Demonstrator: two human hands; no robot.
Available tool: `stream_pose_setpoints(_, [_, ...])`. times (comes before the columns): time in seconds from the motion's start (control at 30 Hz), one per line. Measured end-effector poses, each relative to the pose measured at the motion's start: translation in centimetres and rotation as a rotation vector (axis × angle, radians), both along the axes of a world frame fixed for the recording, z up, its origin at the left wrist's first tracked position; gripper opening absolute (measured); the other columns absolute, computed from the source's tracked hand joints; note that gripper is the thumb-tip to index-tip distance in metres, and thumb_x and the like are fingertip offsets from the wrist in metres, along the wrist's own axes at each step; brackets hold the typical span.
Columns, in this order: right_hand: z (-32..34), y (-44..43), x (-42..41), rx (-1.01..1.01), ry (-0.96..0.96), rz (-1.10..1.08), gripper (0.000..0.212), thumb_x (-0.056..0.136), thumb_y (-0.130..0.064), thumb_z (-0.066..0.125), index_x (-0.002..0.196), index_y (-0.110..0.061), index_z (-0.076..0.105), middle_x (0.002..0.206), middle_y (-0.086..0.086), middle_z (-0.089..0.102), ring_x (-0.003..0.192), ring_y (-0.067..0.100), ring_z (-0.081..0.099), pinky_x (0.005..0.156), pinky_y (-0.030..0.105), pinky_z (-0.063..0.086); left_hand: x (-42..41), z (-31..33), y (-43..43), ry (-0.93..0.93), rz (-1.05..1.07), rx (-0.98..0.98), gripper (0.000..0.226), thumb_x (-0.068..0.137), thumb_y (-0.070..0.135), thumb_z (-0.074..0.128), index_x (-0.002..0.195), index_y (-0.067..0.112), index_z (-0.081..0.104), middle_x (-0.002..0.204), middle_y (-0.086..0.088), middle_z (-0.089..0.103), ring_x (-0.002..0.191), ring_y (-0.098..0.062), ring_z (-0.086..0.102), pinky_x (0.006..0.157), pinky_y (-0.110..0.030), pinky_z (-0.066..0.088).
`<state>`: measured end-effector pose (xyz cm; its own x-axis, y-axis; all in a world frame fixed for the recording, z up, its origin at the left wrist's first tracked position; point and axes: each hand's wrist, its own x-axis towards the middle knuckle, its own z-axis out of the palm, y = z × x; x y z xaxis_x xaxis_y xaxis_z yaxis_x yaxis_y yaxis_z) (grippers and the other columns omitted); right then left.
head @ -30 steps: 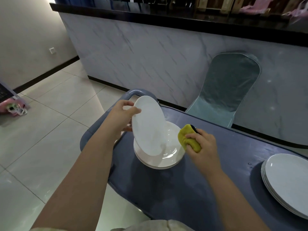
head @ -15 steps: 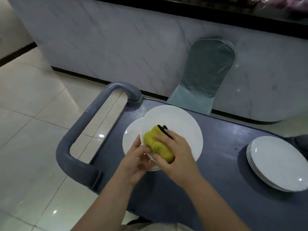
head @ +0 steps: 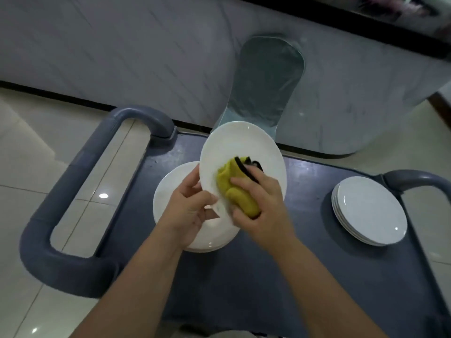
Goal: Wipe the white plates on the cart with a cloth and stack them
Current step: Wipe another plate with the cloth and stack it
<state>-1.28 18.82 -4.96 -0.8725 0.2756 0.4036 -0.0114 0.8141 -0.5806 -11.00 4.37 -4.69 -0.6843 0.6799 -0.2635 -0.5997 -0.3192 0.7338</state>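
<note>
Over the cart's left end, a glossy white plate (head: 244,145) is tilted up, its face partly covered by a bunched yellow cloth (head: 234,191) with black trim. Beneath it sits a stack of white plates (head: 170,191); a second stack (head: 368,211) lies near the right edge. The cart (head: 244,289) has a dark blue-grey top and a thick grey handle (head: 73,176). It stands on pale floor tiles (head: 29,167) before a marble-look counter (head: 122,45) and a covered chair (head: 268,76). The left hand (head: 190,211) pinches the plate's near rim. The right hand (head: 263,211) grips the cloth against its face.
</note>
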Motion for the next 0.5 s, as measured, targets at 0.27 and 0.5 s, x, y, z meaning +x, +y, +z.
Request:
stream_pose_setpoints(0.27, [1.1, 5.2, 0.5, -0.078, 0.104, -0.483, 0.045, 0.083, -0.036, 0.060, 0.127, -0.025, 0.061, 0.141, -0.008, 0.043, 0.124, 0.017, 0.042, 0.109, 0.030, 0.027, 2.1, 1.2, 1.9, 0.136, -0.231, -0.114, 0.066, 0.067, -0.008, 0.057, 0.125, 0.022, 0.062, 0.099, -0.005, 0.072, 0.084, -0.022, 0.066, 0.065, -0.038, 0.057])
stream_pose_setpoints(0.5, [-3.6, 2.6, 6.6, 0.044, 0.082, -0.129, 0.038, 0.082, -0.029, 0.065, 0.120, -0.033, 0.061, 0.142, -0.023, 0.042, 0.124, 0.008, 0.044, 0.103, 0.040, 0.040, 1.0, 1.4, 2.5, 0.190, -0.139, -0.136, 0.069, 0.067, -0.007, 0.055, 0.129, 0.024, 0.060, 0.103, -0.008, 0.071, 0.087, -0.024, 0.066, 0.067, -0.042, 0.058])
